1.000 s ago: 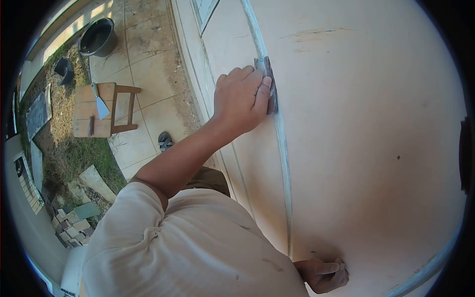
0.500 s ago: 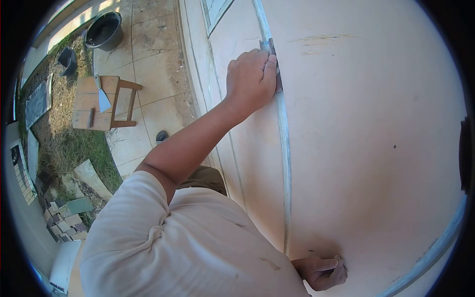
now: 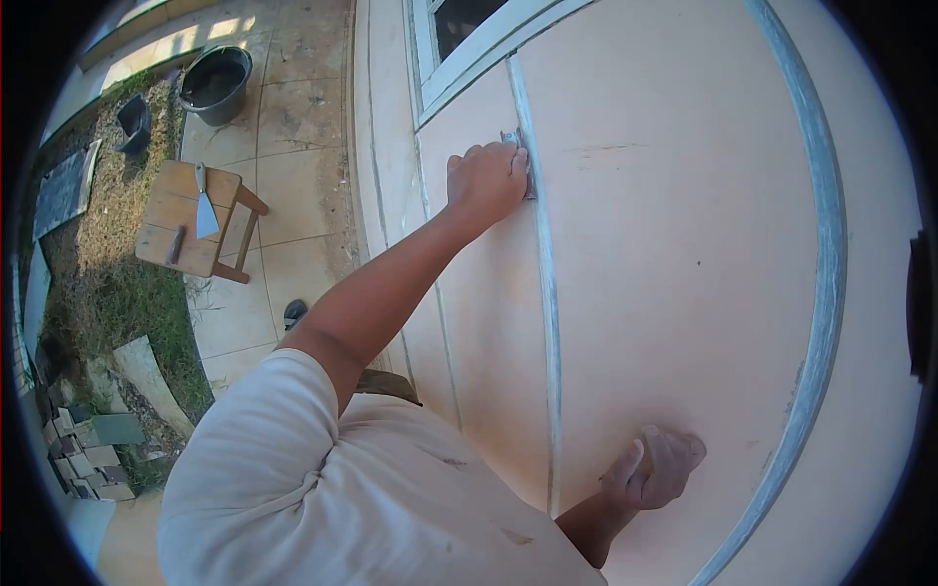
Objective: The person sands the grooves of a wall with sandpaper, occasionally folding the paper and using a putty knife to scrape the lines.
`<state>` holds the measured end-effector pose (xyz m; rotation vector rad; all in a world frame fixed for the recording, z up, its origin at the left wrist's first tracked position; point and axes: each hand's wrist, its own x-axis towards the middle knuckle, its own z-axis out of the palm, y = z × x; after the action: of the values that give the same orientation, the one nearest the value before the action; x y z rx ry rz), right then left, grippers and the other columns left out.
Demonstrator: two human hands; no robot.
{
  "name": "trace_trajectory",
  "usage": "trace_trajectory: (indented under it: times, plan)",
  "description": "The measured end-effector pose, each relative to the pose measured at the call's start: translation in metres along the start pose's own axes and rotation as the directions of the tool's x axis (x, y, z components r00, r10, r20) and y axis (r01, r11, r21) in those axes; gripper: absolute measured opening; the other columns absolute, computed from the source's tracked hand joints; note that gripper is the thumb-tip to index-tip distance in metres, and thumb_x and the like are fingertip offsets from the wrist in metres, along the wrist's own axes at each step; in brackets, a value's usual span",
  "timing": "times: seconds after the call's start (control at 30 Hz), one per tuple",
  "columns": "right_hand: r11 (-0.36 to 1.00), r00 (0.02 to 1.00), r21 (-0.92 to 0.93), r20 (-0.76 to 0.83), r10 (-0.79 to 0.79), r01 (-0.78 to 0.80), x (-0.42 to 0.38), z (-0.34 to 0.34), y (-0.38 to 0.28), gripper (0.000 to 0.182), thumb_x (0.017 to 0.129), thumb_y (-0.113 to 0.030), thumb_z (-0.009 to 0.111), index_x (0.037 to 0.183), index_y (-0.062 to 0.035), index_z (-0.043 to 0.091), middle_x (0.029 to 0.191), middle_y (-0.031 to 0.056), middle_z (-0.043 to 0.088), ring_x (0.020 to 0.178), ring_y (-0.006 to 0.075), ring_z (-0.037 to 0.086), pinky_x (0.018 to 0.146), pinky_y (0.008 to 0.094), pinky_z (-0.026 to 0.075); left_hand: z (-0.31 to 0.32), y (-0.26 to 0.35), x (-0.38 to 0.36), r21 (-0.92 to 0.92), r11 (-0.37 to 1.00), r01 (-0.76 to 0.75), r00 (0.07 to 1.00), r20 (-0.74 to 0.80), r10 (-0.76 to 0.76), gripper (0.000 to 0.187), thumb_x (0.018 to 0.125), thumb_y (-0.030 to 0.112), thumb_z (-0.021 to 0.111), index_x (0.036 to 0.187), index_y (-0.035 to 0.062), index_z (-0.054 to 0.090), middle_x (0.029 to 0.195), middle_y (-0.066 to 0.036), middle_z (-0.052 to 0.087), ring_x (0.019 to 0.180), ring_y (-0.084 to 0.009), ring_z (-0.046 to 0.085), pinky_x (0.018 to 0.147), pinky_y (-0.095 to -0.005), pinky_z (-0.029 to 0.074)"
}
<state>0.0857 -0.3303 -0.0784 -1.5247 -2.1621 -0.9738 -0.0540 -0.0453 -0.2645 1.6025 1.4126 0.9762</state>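
Note:
High on the pale wall [image 3: 635,293], my left hand [image 3: 484,183] is closed around a thin piece that looks like folded sandpaper [image 3: 529,181], dark-edged with a small blue mark at its top. It presses this against a bluish-white raised strip [image 3: 547,322] running along the wall. Most of the piece hides under my palm and fingers. Lower down, near my torso, my right hand [image 3: 653,471] touches the wall, slightly blurred. Its fingers are curled and held together, the thumb toward my body. Whatever lies beneath those fingers, if anything, is hidden.
A wooden stool [image 3: 161,239] on the tiled floor [image 3: 293,186] carries a putty knife [image 3: 206,217] and a small dark-handled tool [image 3: 176,245]. Beyond it are a black tub [image 3: 215,86] and a dark bucket [image 3: 134,122]. A window frame [image 3: 430,73] borders the wall.
My view has shifted, bringing more of the window frame into sight. My left hand stays on the raised strip with its piece. My right hand has moved up along the wall, away from my torso.

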Motion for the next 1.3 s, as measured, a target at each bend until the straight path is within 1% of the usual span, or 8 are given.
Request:
trace_trajectory:
  times: [0.13, 0.23, 0.47, 0.6, 0.73, 0.93, 1.1, 1.3]
  plan:
    - [0.909, 0.970, -0.373, 0.217, -0.109, 0.185, 0.055, 0.044, -0.013, 0.016, 0.081, -0.023, 0.068, 0.094, -0.0130, 0.070, 0.075, -0.0031, 0.066, 0.065, 0.0149, 0.056, 0.065, 0.0316, 0.037, 0.015, 0.008, -0.026, -0.029, 0.994, -0.105, 0.994, -0.022, 0.105, 0.032, 0.099, 0.027, 0.042, 0.087, 0.0066, 0.063, 0.090, -0.011, 0.062, 0.094, -0.0314, 0.057, 0.088, -0.0485, 0.038]
    - [0.888, 0.995, -0.451, 0.080, -0.055, 0.085, 0.053, 0.057, -0.009, 0.015, 0.084, -0.029, 0.067, 0.095, -0.0202, 0.073, 0.076, -0.0086, 0.064, 0.064, 0.0130, 0.056, 0.062, 0.0317, 0.033, 0.014, 0.005, -0.040, -0.099, 0.988, -0.118, 0.993, 0.020, 0.120, 0.032, 0.099, 0.027, 0.042, 0.085, 0.0062, 0.063, 0.091, -0.012, 0.062, 0.093, -0.0314, 0.057, 0.086, -0.0477, 0.039]
    - [0.914, 0.996, -0.399, 0.065, -0.058, 0.079, 0.051, 0.054, -0.005, 0.015, 0.084, -0.027, 0.067, 0.093, -0.0175, 0.074, 0.076, -0.0062, 0.065, 0.065, 0.0143, 0.058, 0.061, 0.0316, 0.034, 0.005, -0.011, 0.013, -0.089, 0.996, 0.011, 0.999, -0.045, -0.015, 0.032, 0.098, 0.027, 0.043, 0.084, 0.0068, 0.063, 0.089, -0.011, 0.061, 0.092, -0.0309, 0.056, 0.085, -0.0470, 0.039]
    - [0.925, 0.997, -0.372, 0.050, -0.057, 0.072, 0.053, 0.055, -0.005, 0.016, 0.083, -0.025, 0.067, 0.095, -0.0157, 0.072, 0.078, -0.0049, 0.066, 0.067, 0.0163, 0.059, 0.061, 0.0320, 0.035, 0.017, 0.003, -0.022, -0.067, 0.992, -0.111, 0.994, 0.010, 0.112, 0.031, 0.098, 0.026, 0.043, 0.084, 0.0067, 0.063, 0.088, -0.011, 0.060, 0.091, -0.0300, 0.056, 0.085, -0.0468, 0.038]
    - [0.923, 0.996, -0.375, 0.064, -0.062, 0.081, 0.054, 0.053, -0.005, 0.016, 0.083, -0.023, 0.067, 0.096, -0.0155, 0.071, 0.079, -0.0044, 0.067, 0.067, 0.0171, 0.060, 0.061, 0.0317, 0.035, 0.005, -0.004, 0.026, 0.018, 0.995, -0.100, 0.973, -0.205, 0.102, 0.029, 0.098, 0.024, 0.042, 0.085, 0.0061, 0.061, 0.088, -0.011, 0.060, 0.091, -0.0292, 0.055, 0.083, -0.0465, 0.037]
    - [0.933, 0.994, -0.356, 0.110, -0.016, 0.055, 0.055, 0.051, -0.010, 0.016, 0.084, -0.018, 0.067, 0.098, -0.0115, 0.069, 0.082, -0.0012, 0.069, 0.072, 0.0194, 0.064, 0.064, 0.0329, 0.038, 0.020, -0.010, -0.003, -0.069, 0.975, -0.211, 0.976, -0.076, 0.206, 0.023, 0.094, 0.023, 0.047, 0.085, 0.0070, 0.061, 0.089, -0.009, 0.060, 0.092, -0.0277, 0.055, 0.083, -0.0458, 0.036]
    - [0.926, 0.993, -0.373, 0.120, -0.016, 0.060, 0.058, 0.053, -0.012, 0.017, 0.082, -0.017, 0.068, 0.099, -0.0130, 0.069, 0.081, -0.0027, 0.068, 0.072, 0.0182, 0.064, 0.067, 0.0324, 0.038, 0.018, -0.020, 0.000, 0.111, 0.912, -0.395, 0.907, -0.113, 0.406, 0.019, 0.091, 0.023, 0.050, 0.084, 0.0090, 0.060, 0.084, -0.007, 0.057, 0.083, -0.0249, 0.050, 0.080, -0.0419, 0.032]
    - [0.924, 0.992, -0.381, 0.125, 0.005, 0.043, 0.058, 0.053, -0.013, 0.017, 0.082, -0.018, 0.069, 0.098, -0.0135, 0.070, 0.081, -0.0033, 0.068, 0.072, 0.0178, 0.063, 0.067, 0.0318, 0.037, 0.026, -0.013, -0.026, 0.114, 0.919, -0.377, 0.912, -0.128, 0.390, 0.019, 0.092, 0.020, 0.049, 0.080, 0.0074, 0.057, 0.082, -0.008, 0.056, 0.083, -0.0280, 0.051, 0.079, -0.0430, 0.033]
